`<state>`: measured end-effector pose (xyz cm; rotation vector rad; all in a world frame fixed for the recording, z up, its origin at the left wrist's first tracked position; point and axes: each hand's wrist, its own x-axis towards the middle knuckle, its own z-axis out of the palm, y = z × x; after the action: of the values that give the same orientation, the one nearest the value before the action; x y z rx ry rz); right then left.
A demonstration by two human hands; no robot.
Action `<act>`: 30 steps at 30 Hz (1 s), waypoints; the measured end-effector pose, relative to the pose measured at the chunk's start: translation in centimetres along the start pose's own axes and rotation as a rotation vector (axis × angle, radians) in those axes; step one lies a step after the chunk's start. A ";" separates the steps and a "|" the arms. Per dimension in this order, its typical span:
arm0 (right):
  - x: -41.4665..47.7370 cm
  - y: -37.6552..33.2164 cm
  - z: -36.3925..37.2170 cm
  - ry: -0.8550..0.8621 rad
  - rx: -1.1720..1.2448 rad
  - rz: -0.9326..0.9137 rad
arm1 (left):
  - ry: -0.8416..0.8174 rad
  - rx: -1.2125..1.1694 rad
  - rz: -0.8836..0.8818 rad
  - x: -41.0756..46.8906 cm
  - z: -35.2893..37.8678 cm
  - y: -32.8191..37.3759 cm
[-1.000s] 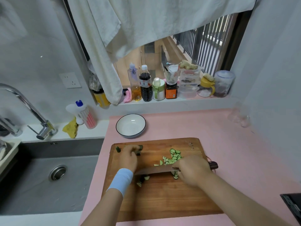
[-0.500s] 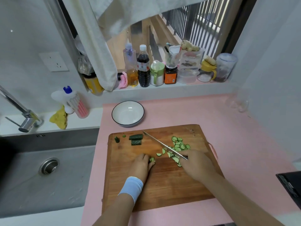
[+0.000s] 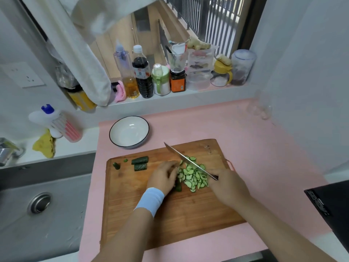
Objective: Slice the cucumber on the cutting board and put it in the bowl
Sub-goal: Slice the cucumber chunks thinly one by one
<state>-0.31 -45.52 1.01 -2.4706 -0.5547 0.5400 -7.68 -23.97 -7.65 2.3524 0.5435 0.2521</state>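
Note:
A wooden cutting board (image 3: pixel 151 214) lies on the pink counter. A heap of thin cucumber slices (image 3: pixel 194 176) sits at its middle. My left hand (image 3: pixel 164 176), with a pale blue wristband, rests against the left side of the heap, fingers bent over a dark cucumber piece that is partly hidden. My right hand (image 3: pixel 226 188) grips the handle of a knife (image 3: pixel 186 157); the blade slants up and left over the slices. Two short cucumber chunks (image 3: pixel 140 163) and a small end piece (image 3: pixel 116 165) lie at the board's far left. The white bowl (image 3: pixel 129 131) with a dark rim stands empty behind the board.
A steel sink (image 3: pixel 39 203) lies left of the counter. Bottles and jars (image 3: pixel 160 78) line the window sill behind. A dish-soap bottle and brush holder (image 3: pixel 56 123) stand by the sink. A black appliance edge (image 3: pixel 332 203) sits at the right.
My left hand moved right and pushed the scattered slices into one heap against the knife. The camera view shifted closer and downward.

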 end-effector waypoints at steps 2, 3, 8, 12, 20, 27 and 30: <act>0.5 -0.2 0.0 -0.013 0.009 0.003 | 0.113 0.015 -0.007 -1.3 -1.2 -1.4; 0.8 -0.3 0.2 -0.020 0.009 0.001 | 0.139 0.040 -0.035 -2.2 -1.8 -2.2; 1.7 -1.9 1.4 -0.058 0.024 -0.052 | 0.075 0.409 -0.012 -8.0 -2.6 -6.7; 2.1 -2.8 2.3 -0.087 0.027 -0.067 | 0.106 0.430 0.071 -8.9 -0.8 -8.2; 1.9 -2.5 1.7 -0.069 -0.001 -0.065 | 0.007 0.446 0.186 -4.6 2.1 -2.4; 2.1 -0.6 0.2 -0.039 0.048 -0.037 | 0.046 0.183 0.098 -2.2 4.1 -1.2; 2.1 -0.3 -0.3 -0.020 0.066 -0.042 | -0.027 0.041 0.017 -0.8 3.7 -0.4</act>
<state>1.50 -44.41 0.86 -2.3884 -0.5865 0.5585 -7.33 -26.22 -10.69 2.3976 0.5199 0.2183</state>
